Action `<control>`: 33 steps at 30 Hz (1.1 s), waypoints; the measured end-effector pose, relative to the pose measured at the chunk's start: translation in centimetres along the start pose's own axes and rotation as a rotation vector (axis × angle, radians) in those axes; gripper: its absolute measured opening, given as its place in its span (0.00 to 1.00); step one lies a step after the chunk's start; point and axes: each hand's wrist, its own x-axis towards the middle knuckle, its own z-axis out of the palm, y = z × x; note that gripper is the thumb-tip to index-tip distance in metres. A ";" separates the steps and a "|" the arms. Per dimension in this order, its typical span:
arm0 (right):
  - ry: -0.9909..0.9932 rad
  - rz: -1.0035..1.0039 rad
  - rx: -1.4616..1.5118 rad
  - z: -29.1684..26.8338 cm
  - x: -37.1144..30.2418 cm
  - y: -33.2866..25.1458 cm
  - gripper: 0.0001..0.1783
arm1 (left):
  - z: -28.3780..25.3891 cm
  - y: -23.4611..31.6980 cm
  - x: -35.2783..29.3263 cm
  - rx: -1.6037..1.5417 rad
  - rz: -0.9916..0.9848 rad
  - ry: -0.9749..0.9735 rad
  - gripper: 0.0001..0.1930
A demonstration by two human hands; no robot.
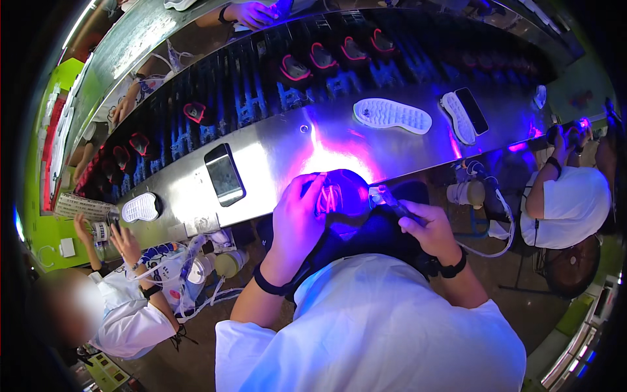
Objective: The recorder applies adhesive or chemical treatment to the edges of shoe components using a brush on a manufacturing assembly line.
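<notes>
A dark shoe upper (pixel 349 186) rests over my lap at the near edge of the metal bench, lit violet, with a reddish line pattern on its side. My left hand (pixel 299 212) grips it from the left, the thumb and fingers closed on its edge. In my right hand (pixel 431 228) is a slim, dark-handled tool with a pale tip, which looks like a brush (pixel 385 197). Its tip is at the right side of the shoe upper; whether it touches cannot be made out. The fingers of my right hand are closed around the handle.
On the metal bench (pixel 274 140) lie white shoe soles (pixel 392 116), (pixel 460 121) and phones (pixel 224 175), (pixel 471 110). Beyond runs a dark rack with blue bars carrying several shoe uppers (pixel 295 68). Co-workers sit left and right; pots (pixel 467 193) with hoses hang below the bench.
</notes>
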 end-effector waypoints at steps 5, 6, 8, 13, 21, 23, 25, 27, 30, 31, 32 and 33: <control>0.037 -0.356 -0.356 -1.2 1.8 -2.2 0.22 | -1.0 -0.2 -0.1 -0.077 -0.147 -0.123 0.34; 0.033 -0.356 -0.357 -1.6 2.1 -2.7 0.22 | -1.3 -0.6 -0.1 -0.170 -0.100 -0.155 0.35; -0.049 -0.333 -0.439 -2.4 2.6 -3.5 0.22 | -1.8 -1.0 0.1 -0.262 -0.060 -0.184 0.36; -0.008 -0.392 -0.420 -2.4 4.1 -3.6 0.20 | -2.9 -0.3 1.2 -0.411 -0.133 -0.408 0.37; -0.065 0.005 0.083 -2.3 5.2 -0.7 0.18 | -0.5 1.2 1.7 -1.000 -0.495 -0.598 0.34; 0.012 0.025 0.059 -2.5 5.8 -3.2 0.18 | -0.4 1.7 1.8 -1.031 -0.457 -0.603 0.33; -0.003 -0.133 -0.067 -3.4 6.5 -3.5 0.19 | -0.5 2.0 2.0 -1.018 -0.442 -0.602 0.33; -0.029 -0.294 -0.201 -3.9 6.6 -3.6 0.19 | -0.5 1.9 1.7 -1.013 -0.424 -0.593 0.32; -0.058 -0.360 -0.269 -4.2 6.2 -3.2 0.20 | 0.1 0.9 0.8 -1.009 -0.345 -0.529 0.30; -0.045 -0.375 -0.290 -4.1 6.0 -3.0 0.20 | 0.0 0.9 0.7 -1.119 -0.396 -0.551 0.29; -0.033 -0.390 -0.309 -3.9 5.8 -2.9 0.21 | -0.1 0.8 0.6 -1.231 -0.448 -0.572 0.28; -0.044 -0.392 -0.314 -3.5 5.7 -2.8 0.21 | -0.1 0.6 0.4 -1.236 -0.450 -0.561 0.28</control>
